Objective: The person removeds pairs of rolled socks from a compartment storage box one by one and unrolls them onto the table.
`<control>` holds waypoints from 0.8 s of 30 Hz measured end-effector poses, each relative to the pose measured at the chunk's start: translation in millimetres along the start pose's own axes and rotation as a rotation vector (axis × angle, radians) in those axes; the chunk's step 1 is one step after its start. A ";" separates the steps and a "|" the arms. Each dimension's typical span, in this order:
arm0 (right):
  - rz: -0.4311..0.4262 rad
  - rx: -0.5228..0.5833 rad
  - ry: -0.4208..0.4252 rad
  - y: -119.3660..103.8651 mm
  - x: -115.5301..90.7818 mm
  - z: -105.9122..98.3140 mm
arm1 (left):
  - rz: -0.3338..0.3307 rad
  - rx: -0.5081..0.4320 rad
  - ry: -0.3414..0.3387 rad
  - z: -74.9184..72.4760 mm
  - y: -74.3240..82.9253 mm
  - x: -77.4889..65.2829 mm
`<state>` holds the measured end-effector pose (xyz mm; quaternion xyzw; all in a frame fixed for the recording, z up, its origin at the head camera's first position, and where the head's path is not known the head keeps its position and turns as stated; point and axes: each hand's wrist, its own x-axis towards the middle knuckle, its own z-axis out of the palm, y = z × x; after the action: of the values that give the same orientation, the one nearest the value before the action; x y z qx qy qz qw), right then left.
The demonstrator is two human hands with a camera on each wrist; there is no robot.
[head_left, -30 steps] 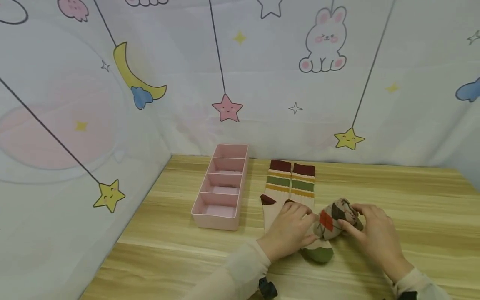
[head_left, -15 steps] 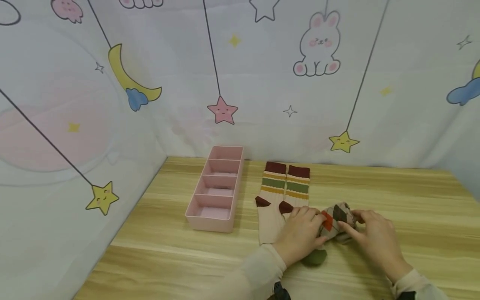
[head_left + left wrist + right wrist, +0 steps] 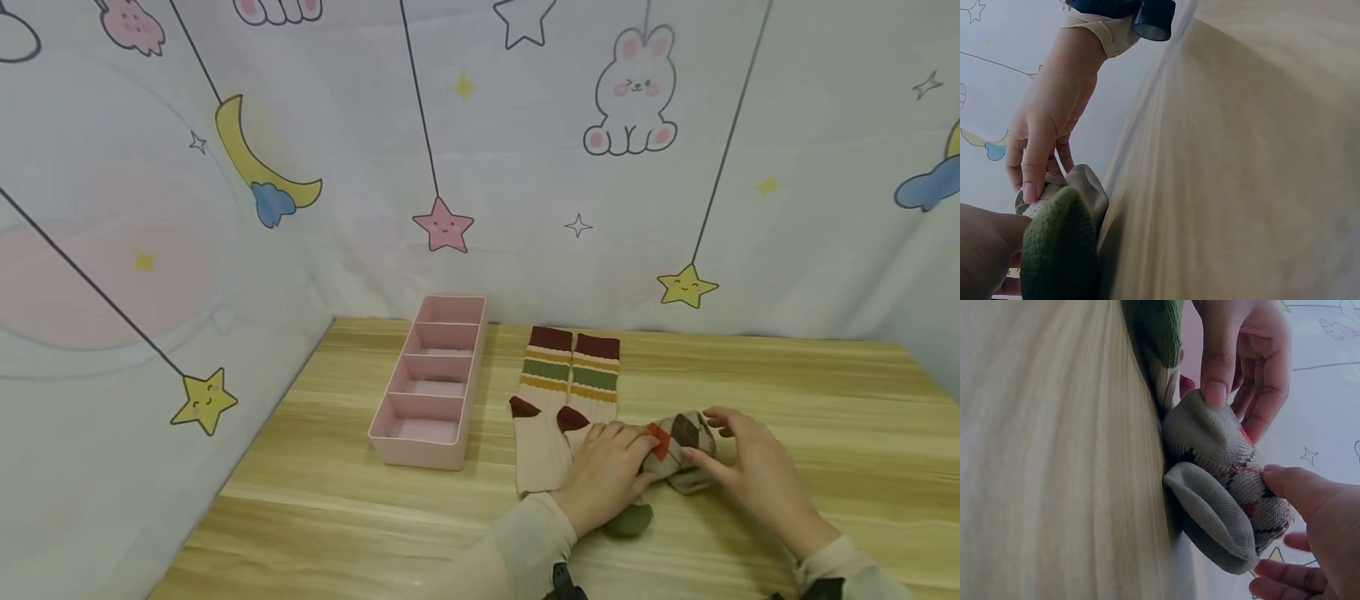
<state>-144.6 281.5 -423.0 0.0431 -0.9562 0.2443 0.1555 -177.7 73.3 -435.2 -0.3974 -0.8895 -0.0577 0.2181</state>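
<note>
**First inspector:** State the item under work and its position.

**Second inspector:** An argyle bundle [image 3: 677, 447], low at the table [image 3: 337, 521], just to the right of the striped socks [image 3: 542, 454]. Whether its whole underside bears on the wood cannot be told.

**First inspector:** Condition of the grip?

**Second inspector:** The left hand [image 3: 607, 477] pinches the near end, thumb pressed on plain grey knit, fingers behind. The right hand [image 3: 768, 483] has the other end between thumb and bent fingers. It looks light; the pressure cannot be judged.

**First inspector:** Which step is in hand?

**Second inspector:** In my judgement, rolling and tucking the argyle socks into a compact parcel. I assess it as unfinished: in the right wrist view a grey fold [image 3: 1213, 515] gapes below the patterned part.

**First inspector:** What does the next move call for?

**Second inspector:** The left hand should hold its end steady while the right works the loose knit round and tucks it in. Releasing early could let the roll slacken. After that, a compartment of the pink box [image 3: 416, 456], well apart to the left, seems the likely destination. The striped socks lie flat and unrolled, one partly covered by the left hand; I would list them as pending.
</note>
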 end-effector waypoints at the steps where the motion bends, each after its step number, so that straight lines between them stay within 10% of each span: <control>1: -0.023 0.014 0.013 0.7 -0.2 0.4 | 0.002 0.000 0.003 1.0 0.2 -0.3; 11: -0.222 0.048 0.095 9.6 -2.2 6.6 | 0.017 -0.017 -0.023 2.3 -0.2 1.3; 24: -0.255 0.023 0.069 21.5 -0.1 8.0 | 0.060 0.012 0.078 2.7 -4.8 2.0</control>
<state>-150.1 296.5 -439.5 0.1576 -0.9341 0.2350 0.2177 -183.3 72.1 -436.4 -0.4201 -0.8683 -0.0614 0.2566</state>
